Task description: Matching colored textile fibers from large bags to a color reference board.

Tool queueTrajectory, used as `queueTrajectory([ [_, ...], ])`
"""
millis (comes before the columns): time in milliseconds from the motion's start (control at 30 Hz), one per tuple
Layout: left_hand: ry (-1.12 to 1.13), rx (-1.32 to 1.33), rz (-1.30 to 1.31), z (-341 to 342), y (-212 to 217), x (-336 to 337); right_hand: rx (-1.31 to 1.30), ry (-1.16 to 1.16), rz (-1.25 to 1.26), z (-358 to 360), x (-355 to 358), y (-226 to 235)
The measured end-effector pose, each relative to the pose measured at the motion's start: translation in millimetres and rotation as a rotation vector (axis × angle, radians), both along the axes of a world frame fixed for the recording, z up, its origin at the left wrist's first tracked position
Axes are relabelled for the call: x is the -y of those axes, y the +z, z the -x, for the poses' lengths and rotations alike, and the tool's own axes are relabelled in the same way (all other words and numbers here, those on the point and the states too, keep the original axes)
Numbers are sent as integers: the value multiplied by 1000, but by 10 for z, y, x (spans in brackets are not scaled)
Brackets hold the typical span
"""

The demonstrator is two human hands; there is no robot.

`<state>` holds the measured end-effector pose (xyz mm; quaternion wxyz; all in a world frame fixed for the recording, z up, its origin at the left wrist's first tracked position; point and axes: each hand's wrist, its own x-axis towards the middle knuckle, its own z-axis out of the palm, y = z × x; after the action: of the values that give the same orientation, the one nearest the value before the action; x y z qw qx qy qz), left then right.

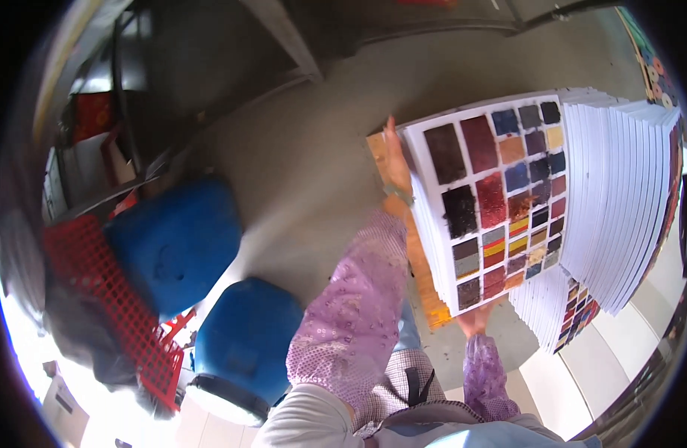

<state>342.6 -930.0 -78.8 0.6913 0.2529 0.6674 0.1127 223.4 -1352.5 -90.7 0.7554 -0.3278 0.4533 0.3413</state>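
Note:
A thick stack of white sheets (433, 216), its top sheet covered with rectangular colour swatches in reds, browns, blues and yellow, lies on a wooden board (431, 295) whose edge shows along the left. My left hand (396, 164) is flat along the stack's left side, fingers stretched out and pointing away from me. There is a band on that wrist. At the near edge of the stack is my right hand (475, 319), its fingers hidden by the sheets. Purple patterned sleeve covers (351, 299) are on both forearms.
Taller white sheet stacks (620, 187) stand close on the right, with another swatch-topped stack (575, 313) lower down. Two blue plastic drums (175, 243) and a red perforated basket (119, 299) are at the left. A dark metal frame (284, 37) runs along the far side.

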Motion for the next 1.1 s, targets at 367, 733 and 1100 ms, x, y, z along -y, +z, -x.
queueTrajectory([
  [367, -496, 477, -60, 4248, 1078, 2084, 244, 1316, 791, 1175, 1078, -350],
  [733, -407, 285, -271, 8364, 2282, 2943, 399, 1533, 170, 4694, -1832, 1683],
  [1100, 540, -104, 207, 11427, 1205, 2895, 834, 2233, 986, 6206, -2226, 1748],
])
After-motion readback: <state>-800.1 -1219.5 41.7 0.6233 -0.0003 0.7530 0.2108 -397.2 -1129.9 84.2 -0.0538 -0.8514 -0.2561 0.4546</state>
